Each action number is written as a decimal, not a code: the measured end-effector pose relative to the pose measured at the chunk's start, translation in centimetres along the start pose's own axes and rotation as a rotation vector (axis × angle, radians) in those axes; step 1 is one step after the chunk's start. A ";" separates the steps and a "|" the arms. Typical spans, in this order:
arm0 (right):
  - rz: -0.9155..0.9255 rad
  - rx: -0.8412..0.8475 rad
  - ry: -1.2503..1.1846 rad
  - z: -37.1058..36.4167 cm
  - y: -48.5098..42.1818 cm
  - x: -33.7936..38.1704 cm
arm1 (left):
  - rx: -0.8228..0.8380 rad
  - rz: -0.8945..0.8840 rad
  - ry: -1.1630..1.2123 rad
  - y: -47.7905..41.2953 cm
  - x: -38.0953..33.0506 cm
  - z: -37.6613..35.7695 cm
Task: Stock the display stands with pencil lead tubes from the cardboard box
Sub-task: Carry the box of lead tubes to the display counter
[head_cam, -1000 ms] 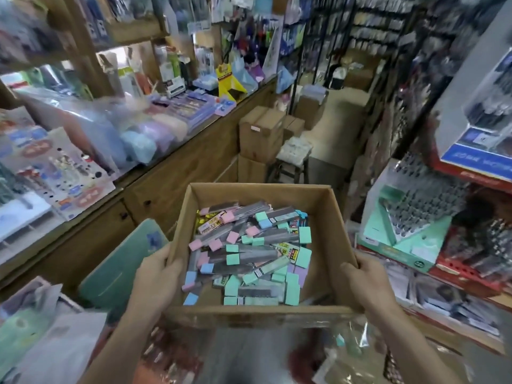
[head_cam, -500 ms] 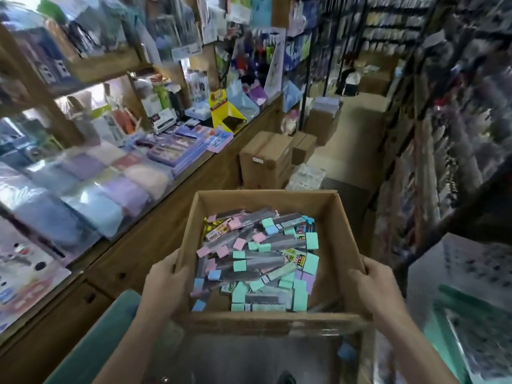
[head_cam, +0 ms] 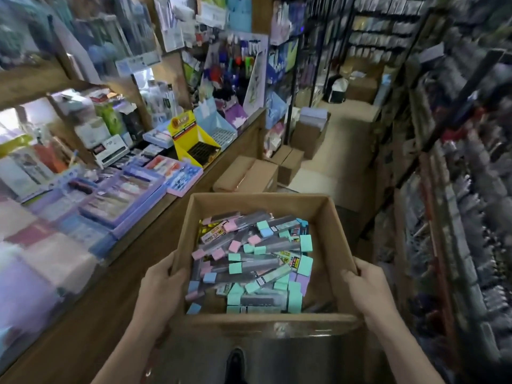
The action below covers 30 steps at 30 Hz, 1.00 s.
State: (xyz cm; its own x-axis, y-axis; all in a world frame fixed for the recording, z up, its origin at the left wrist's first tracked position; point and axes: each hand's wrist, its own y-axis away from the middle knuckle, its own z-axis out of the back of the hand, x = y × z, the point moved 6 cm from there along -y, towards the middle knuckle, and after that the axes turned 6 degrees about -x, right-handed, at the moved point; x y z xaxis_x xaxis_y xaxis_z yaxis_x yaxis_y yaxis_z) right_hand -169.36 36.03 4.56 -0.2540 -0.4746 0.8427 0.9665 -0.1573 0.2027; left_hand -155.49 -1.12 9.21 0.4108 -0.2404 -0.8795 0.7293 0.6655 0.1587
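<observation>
Fingers (head_cam: 167,268) grip cardboard box (head_cam: 328,231) | wooden counter (head_cam: 133,286) left | shelved aisle (head_cam: 340,151) ahead

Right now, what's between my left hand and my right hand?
The head view shows the open cardboard box, heaped with pencil lead tubes; the left hand and right hand grip its opposite walls.

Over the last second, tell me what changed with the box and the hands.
The view swung left: the green display stand on the right has left the picture, and the sealed cartons ahead look nearer. Nothing was taken or released. Left hand and right hand keep gripping the cardboard box by its sides, pencil lead tubes heaped as before.
</observation>
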 end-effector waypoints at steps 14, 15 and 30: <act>-0.036 -0.017 0.085 -5.3 -27.0 6.5 | 0.063 0.092 -0.026 -23.6 -6.0 -13.9; -0.032 0.009 0.102 -5.9 -29.5 6.6 | 0.031 0.116 -0.025 -24.8 -6.0 -15.2; 0.225 0.549 0.351 -14.2 -55.5 18.1 | -0.488 0.513 0.068 -28.2 -9.8 -27.9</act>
State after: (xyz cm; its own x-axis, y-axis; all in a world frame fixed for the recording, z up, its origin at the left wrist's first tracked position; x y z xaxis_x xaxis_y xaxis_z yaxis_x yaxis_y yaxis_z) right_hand -228.07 23.87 1.52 0.0474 -0.7112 0.7014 0.8520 0.3953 0.3433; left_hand -195.31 2.14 0.81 0.5899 0.2224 -0.7762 0.1178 0.9273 0.3553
